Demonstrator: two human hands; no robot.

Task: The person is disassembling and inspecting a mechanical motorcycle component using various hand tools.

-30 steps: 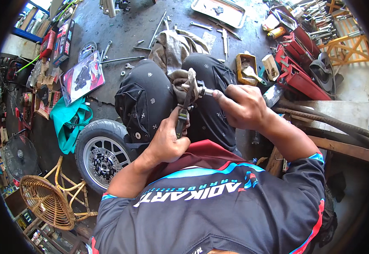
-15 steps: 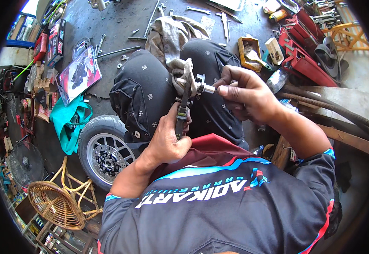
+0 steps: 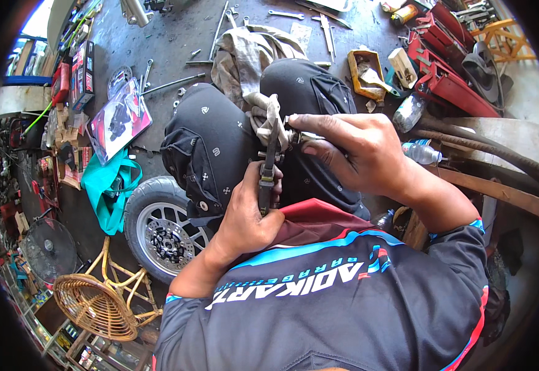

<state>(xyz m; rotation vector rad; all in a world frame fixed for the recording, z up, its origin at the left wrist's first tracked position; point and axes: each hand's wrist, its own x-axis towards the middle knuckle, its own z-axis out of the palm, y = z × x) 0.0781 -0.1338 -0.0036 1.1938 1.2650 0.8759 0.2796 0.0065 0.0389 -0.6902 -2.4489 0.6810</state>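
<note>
Tool [image 3: 267, 175] is in the left hand [image 3: 249, 213], grip closed round it; rag [image 3: 262, 110] at its far end; metal part [image 3: 289, 137] just right; right hand [image 3: 361, 148] at the part, grip narrow, cannot tell whether it pinches.

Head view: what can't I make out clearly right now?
In the head view:
Left hand: fingers partly hidden behind the dark bar it grips.
Metal part: partly covered by the right hand, details too small.
Wheel: partly hidden by the left forearm.
Tray: cut off by the upper edge.
</note>
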